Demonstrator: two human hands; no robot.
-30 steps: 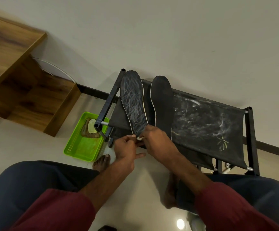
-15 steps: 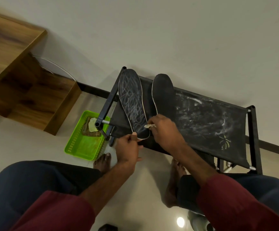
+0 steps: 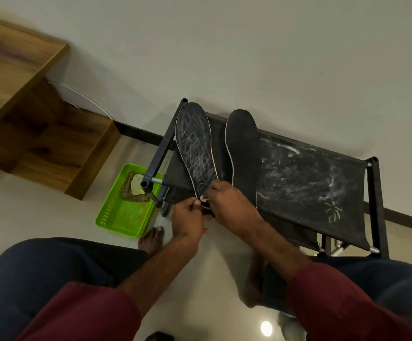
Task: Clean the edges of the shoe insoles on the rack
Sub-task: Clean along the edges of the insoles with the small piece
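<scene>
- Two dark insoles lie side by side on the black fabric top of the rack, toes toward the wall, heels toward the person.
- The left insole is covered in pale scribbled streaks, and its near end hangs over the rack's front edge.
- The right insole sits just beside it, plain black with a light rim showing along its left side.
- Left hand: its grip is closed, thumb and fingers pinching the heel end of the scribbled insole from the left.
- Right hand: grip curled shut around a small pale wad, pressed against that same heel edge.
- Both hands meet at the heel, touching or nearly so.
- White smears mark the rack fabric to the right of the insoles.
- Down on the floor, left of the rack, a green basket holds a brownish rag and a pale scrap.
- A bare foot rests just in front of that basket.
</scene>
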